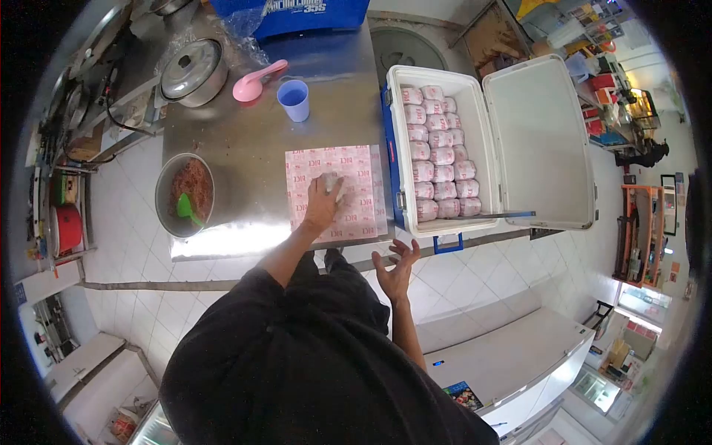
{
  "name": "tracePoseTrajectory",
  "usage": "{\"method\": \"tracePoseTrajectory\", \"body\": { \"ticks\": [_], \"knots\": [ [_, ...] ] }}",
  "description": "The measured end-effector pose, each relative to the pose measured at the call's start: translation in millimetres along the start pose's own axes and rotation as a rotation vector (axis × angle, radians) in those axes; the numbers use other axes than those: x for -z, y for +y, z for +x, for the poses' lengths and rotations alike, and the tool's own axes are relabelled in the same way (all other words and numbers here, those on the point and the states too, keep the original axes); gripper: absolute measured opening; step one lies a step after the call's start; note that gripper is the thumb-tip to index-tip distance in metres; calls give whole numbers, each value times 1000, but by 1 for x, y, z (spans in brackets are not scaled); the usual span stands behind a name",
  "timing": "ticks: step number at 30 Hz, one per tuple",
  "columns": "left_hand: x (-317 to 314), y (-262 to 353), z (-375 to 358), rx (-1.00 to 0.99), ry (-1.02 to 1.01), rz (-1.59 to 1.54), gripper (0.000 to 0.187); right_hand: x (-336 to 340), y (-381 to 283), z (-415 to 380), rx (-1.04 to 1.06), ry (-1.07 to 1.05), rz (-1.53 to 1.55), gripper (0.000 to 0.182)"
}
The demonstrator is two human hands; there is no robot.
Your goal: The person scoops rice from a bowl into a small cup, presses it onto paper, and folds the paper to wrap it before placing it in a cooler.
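Looking down from the head view, I have my left hand (321,211) over a stack of printed paper (359,204) lying near the worktop's (245,170) front right corner, and under its bent fingers sits a small pale lump (331,182); whether they pinch it or only press on it, I cannot tell. The paper lies close to the front edge, I think, because there my forearm reaches it without stretching. My right hand (397,271) holds nothing: it hangs in the air just off that same front corner, fingers apart and loosely curled, perhaps kept out of the left one's way. By the front left corner stands a metal bowl (164,208) of brown crumbly filling (191,180), a green spoon (185,206) resting in it, likely so that it is at hand for scooping. Farther from me, toward the back edge, are the blue cup (294,104), the pink ladle (248,90) and, near the left edge, a lidded pot (191,74); being set back, they leave the paper room. Just beside the right edge stands a white-lined box (486,156), its lid (541,141) swung outward, away from the worktop, which seems to keep the wrapped bundles (443,156), packed in rows inside, within easy reach.
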State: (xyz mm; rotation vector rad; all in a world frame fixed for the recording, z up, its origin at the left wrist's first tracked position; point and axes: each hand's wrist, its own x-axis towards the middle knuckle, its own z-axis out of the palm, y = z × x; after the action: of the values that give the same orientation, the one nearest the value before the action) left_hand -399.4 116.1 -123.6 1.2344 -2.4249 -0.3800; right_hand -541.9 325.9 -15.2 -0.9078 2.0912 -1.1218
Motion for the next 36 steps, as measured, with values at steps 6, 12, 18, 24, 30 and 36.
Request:
{"method": "tracePoseTrajectory", "body": {
  "ticks": [6, 12, 18, 24, 30, 36],
  "knots": [
    [71, 19, -6, 223, 247, -325, 50, 8, 4, 18, 105, -106, 8, 61],
    [142, -50, -120, 1035, 183, -924, 55, -53, -46, 53, 269, -200, -3, 19],
    [207, -111, -223, 1276, 544, -1600, 40, -205, -178, 36, 597, -604, -9, 16],
    [257, -183, -277, 1331, 663, -1681, 52, -369, -262, -11, 890, -639, -596, 15],
    [314, -258, -290, 1271, 670, -1582, 50, -431, -313, -35, 903, -710, -939, 18],
    [290, -322, -258, 958, 561, -1388, 55, -505, -311, -23, 748, -691, -1127, 20]
  ]
}}
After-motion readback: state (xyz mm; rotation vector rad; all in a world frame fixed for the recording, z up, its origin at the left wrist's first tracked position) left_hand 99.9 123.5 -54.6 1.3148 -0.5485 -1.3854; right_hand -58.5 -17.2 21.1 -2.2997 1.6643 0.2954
